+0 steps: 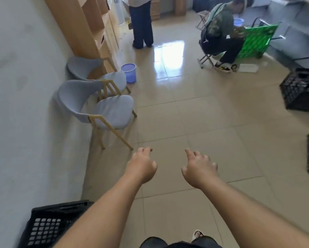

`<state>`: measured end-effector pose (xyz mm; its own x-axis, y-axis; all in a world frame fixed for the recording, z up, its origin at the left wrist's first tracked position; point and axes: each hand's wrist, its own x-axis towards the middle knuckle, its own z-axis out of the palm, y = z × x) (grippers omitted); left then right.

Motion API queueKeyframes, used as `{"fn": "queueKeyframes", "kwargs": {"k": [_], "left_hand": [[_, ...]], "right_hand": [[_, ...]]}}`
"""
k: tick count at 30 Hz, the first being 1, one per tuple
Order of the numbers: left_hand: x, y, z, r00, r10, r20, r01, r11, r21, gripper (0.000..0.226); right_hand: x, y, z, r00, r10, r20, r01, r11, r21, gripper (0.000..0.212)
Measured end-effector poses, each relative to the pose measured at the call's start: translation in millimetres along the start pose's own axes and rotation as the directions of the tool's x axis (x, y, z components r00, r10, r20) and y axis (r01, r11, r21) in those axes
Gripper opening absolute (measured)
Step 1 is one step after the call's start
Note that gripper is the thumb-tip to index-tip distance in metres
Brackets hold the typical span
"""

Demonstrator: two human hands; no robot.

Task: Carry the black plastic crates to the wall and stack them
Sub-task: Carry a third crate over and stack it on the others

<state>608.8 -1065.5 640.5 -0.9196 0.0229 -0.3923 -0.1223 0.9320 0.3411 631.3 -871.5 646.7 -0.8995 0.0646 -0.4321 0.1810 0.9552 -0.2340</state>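
Tiled floor runs up the frame, wall down the left. Your left hand and right hand reach out mid-frame, fingers loosely curled, holding nothing, so they look free for the next pickup. One crate sits lower left by the wall, likely the start of the stack. More crates wait at the right edge, well apart. Two chairs line the wall, leaving clear floor between.

Both bare forearms reach forward, side by side. The left hand hangs empty, palm down, fingers loosely curled (knuckles up). The right hand matches it, empty, fingers slightly spread and drooping.
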Motion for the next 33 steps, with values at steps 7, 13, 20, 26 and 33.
{"fn": "queueKeyframes", "kwargs": {"k": [7, 13, 20, 26, 33], "left_hand": [[35.0, 178.0, 29.7, 0.968, 0.234, 0.091, -0.244, 0.963, 0.118, 0.059], [69.1, 284.3, 49.2, 0.904, 0.384, 0.188, -0.418, 0.884, 0.208, 0.058], [141.7, 385.9, 73.2, 0.795, 0.533, 0.289, -0.601, 0.756, 0.260, 0.059], [229.2, 476.2, 65.4, 0.686, 0.638, 0.351, -0.725, 0.638, 0.260, 0.060], [304.8, 576.4, 58.5, 0.577, 0.700, 0.421, -0.817, 0.504, 0.281, 0.059]], "right_hand": [[-4.0, 151.4, -51.3, 0.975, 0.212, -0.067, -0.206, 0.975, 0.088, 0.065], [3.4, 240.8, -79.1, 0.911, 0.407, -0.071, -0.389, 0.902, 0.187, 0.066], [40.3, 329.2, -117.0, 0.803, 0.594, -0.044, -0.573, 0.791, 0.212, 0.065], [89.7, 392.5, -170.6, 0.664, 0.745, -0.067, -0.730, 0.665, 0.158, 0.064], [142.2, 431.8, -213.2, 0.556, 0.828, -0.077, -0.802, 0.558, 0.211, 0.065]]}}
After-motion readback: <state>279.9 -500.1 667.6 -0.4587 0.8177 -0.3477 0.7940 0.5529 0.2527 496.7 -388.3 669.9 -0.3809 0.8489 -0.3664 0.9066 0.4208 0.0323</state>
